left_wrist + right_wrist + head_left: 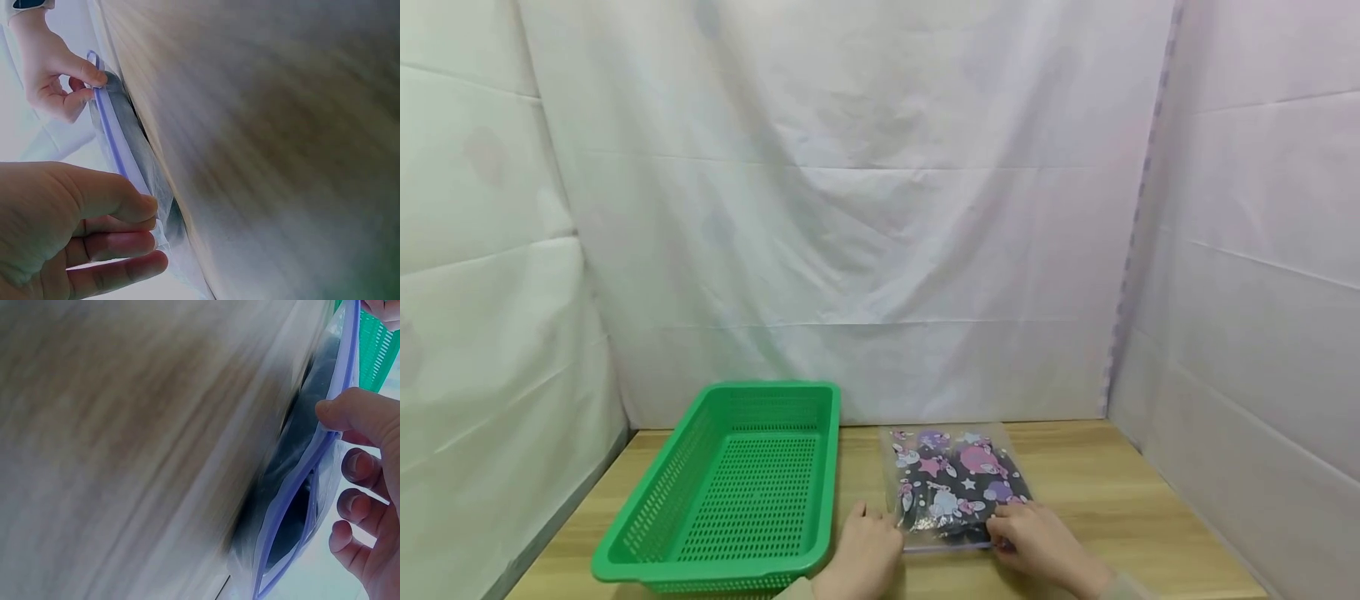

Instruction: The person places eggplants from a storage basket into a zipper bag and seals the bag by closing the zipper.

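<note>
A clear zip bag [947, 547] with a purple zip edge [113, 139] lies flat on the table. Inside it is a folded dark cloth [951, 479] printed with stars, rabbits and pink and purple shapes. My left hand [867, 550] pinches the near left end of the bag's edge between thumb and index finger, its other fingers stretched out. Farther right, my right hand [1037, 542] grips the same edge, thumb [334, 412] on top and fingers beneath. Beyond that thumb, the two zip strips part and leave a gap at the bag's right end.
An empty green plastic basket [829, 467] with perforated walls stands left of the bag, close beside my left hand. The wooden table [1120, 500] is enclosed by white cloth [880, 250] at the back and on both sides.
</note>
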